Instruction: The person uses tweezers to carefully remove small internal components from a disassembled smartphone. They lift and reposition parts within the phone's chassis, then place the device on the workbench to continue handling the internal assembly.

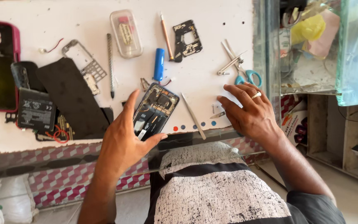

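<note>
left hand (123, 143) clamped on opened phone (156, 110), long axis toward 1 o'clock; right hand (249, 112) splayed flat on tabletop (204, 70) at 3 o'clock, holding nothing.

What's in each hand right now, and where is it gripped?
Left hand grips the opened phone by its long edges near the lower end. Right hand holds nothing, resting flat on the white board.

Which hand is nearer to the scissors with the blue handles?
The right hand. Its fingertips lie just below the scissors, almost touching the handles. The left hand is far to the scissors' left, holding the opened phone.
</note>
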